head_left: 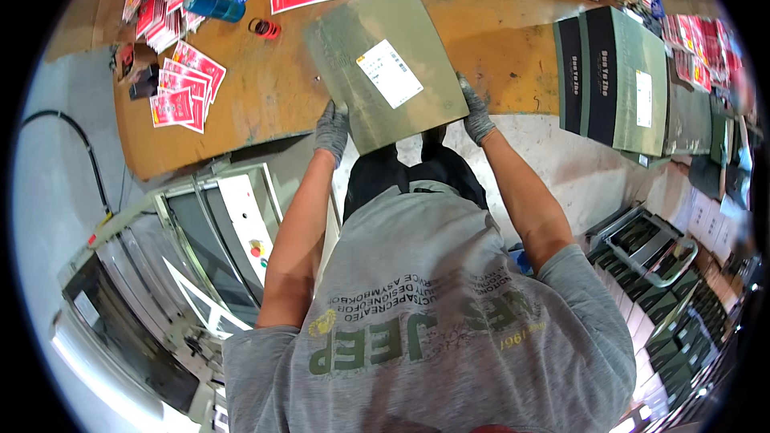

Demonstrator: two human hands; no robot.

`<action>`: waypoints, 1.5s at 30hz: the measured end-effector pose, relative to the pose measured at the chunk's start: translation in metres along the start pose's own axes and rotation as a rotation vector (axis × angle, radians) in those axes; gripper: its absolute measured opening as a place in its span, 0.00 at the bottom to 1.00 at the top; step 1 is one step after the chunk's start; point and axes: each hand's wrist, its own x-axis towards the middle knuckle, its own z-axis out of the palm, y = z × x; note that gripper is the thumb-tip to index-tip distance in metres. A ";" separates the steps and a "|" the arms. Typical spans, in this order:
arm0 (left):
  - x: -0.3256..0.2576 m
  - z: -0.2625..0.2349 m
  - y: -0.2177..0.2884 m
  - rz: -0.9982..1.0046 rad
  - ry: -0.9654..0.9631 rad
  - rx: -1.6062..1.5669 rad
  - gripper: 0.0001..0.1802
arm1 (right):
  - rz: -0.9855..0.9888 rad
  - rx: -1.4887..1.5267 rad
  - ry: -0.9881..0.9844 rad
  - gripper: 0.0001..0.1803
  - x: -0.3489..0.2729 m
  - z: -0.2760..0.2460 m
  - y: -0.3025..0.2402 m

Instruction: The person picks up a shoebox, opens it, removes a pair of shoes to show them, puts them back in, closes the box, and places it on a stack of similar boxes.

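Between my two hands is a flat olive-green box (429,52) with a white label (390,74) on its upper face. It sits tilted at the near edge of the brown worktable (497,48), its near corner jutting past that edge. My left hand (332,128), in a grey glove, grips the box's near left side. Gripping the right side near the front corner is my right hand (476,116), gloved alike. The fingertips under the box are hidden.
Several green and black boxes (622,80) lean at the table's right end. Red printed cards (188,88), a blue bottle (214,6) and a red tape roll (265,28) lie at left. A machine (241,216) stands below left; a metal-handled cart (650,248) is at lower right.
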 end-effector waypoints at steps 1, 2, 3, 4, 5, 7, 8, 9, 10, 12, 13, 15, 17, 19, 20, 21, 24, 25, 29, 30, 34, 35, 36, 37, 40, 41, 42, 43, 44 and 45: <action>0.000 -0.001 -0.005 0.049 0.044 0.004 0.27 | 0.113 -0.003 -0.016 0.31 -0.012 0.013 -0.005; -0.008 0.004 0.012 0.047 0.044 0.074 0.31 | 0.220 -0.007 -0.026 0.30 -0.023 0.029 -0.020; -0.015 0.007 0.019 0.038 0.091 0.088 0.33 | 0.328 -0.010 -0.039 0.29 -0.033 0.049 -0.037; -0.018 0.011 0.025 0.032 0.129 0.104 0.34 | 0.275 -0.119 -0.114 0.34 -0.035 0.055 -0.043; -0.019 0.013 0.025 0.026 0.169 0.120 0.36 | 0.215 -0.226 -0.185 0.40 -0.035 0.060 -0.047; -0.013 0.016 0.014 0.082 0.219 0.149 0.39 | 0.141 -0.316 -0.351 0.47 -0.026 0.035 -0.024; -0.011 0.019 0.009 0.108 0.245 0.163 0.40 | 0.196 -0.316 -0.365 0.55 -0.022 0.034 -0.027; -0.009 0.019 0.006 0.110 0.248 0.159 0.40 | 0.212 -0.302 -0.378 0.55 -0.021 0.034 -0.027; -0.006 0.019 0.003 0.113 0.251 0.155 0.41 | 0.227 -0.289 -0.390 0.56 -0.020 0.034 -0.028; -0.005 0.020 0.003 0.123 0.250 0.143 0.41 | 0.249 -0.288 -0.408 0.56 -0.017 0.032 -0.030; -0.006 0.020 0.003 0.125 0.248 0.135 0.41 | 0.259 -0.301 -0.413 0.57 -0.016 0.031 -0.031; -0.006 0.022 0.009 0.130 0.245 0.119 0.41 | 0.269 -0.324 -0.424 0.57 -0.012 0.028 -0.032; -0.008 0.023 0.012 0.127 0.242 0.104 0.41 | 0.278 -0.344 -0.432 0.57 -0.010 0.027 -0.032; -0.008 0.022 0.011 0.117 0.233 0.049 0.41 | 0.285 -0.349 -0.420 0.58 -0.010 0.026 -0.031; -0.006 0.022 0.006 0.113 0.229 0.020 0.41 | 0.286 -0.353 -0.415 0.58 -0.010 0.026 -0.031; -0.004 0.020 0.001 0.115 0.219 0.004 0.41 | 0.286 -0.344 -0.417 0.58 -0.010 0.025 -0.031; -0.001 0.019 -0.003 0.121 0.193 -0.038 0.40 | 0.285 -0.327 -0.422 0.59 -0.009 0.024 -0.028; -0.002 0.019 -0.004 0.120 0.188 -0.048 0.40 | 0.289 -0.328 -0.424 0.59 -0.009 0.024 -0.028; -0.007 0.021 0.003 0.112 0.166 -0.145 0.38 | 0.292 -0.338 -0.420 0.59 -0.011 0.026 -0.030; -0.007 0.016 0.003 0.102 0.159 -0.017 0.37 | 0.260 -0.380 -0.432 0.58 -0.013 0.028 -0.034; -0.008 -0.029 0.001 0.244 -0.052 -0.159 0.35 | 0.251 -0.406 -0.472 0.53 -0.019 0.057 -0.081; -0.013 -0.046 0.005 0.309 -0.171 -0.352 0.35 | 0.289 -0.376 -0.470 0.51 -0.025 0.060 -0.096; -0.014 -0.060 0.027 0.295 -0.266 -0.047 0.43 | 0.418 -0.328 -0.442 0.44 -0.023 0.054 -0.108; -0.021 -0.068 0.045 0.538 -0.276 0.304 0.47 | 0.508 -0.262 -0.430 0.40 -0.024 0.045 -0.118; -0.049 -0.085 0.120 1.123 -0.237 1.085 0.63 | 0.590 -0.125 -0.488 0.40 -0.018 0.048 -0.147; -0.045 -0.090 0.134 1.257 -0.238 1.110 0.62 | 0.615 -0.074 -0.534 0.40 -0.017 0.057 -0.160; -0.040 -0.089 0.156 1.393 -0.253 1.134 0.62 | 0.640 -0.018 -0.572 0.40 -0.018 0.060 -0.171; -0.041 -0.088 0.177 1.526 -0.268 1.157 0.61 | 0.643 -0.036 -0.567 0.41 -0.011 0.056 -0.177; -0.044 -0.080 0.198 1.586 -0.365 1.068 0.60 | 0.639 -0.047 -0.555 0.41 0.001 0.048 -0.182; -0.049 -0.076 0.208 1.589 -0.370 1.095 0.56 | 0.642 -0.065 -0.546 0.42 0.011 0.043 -0.185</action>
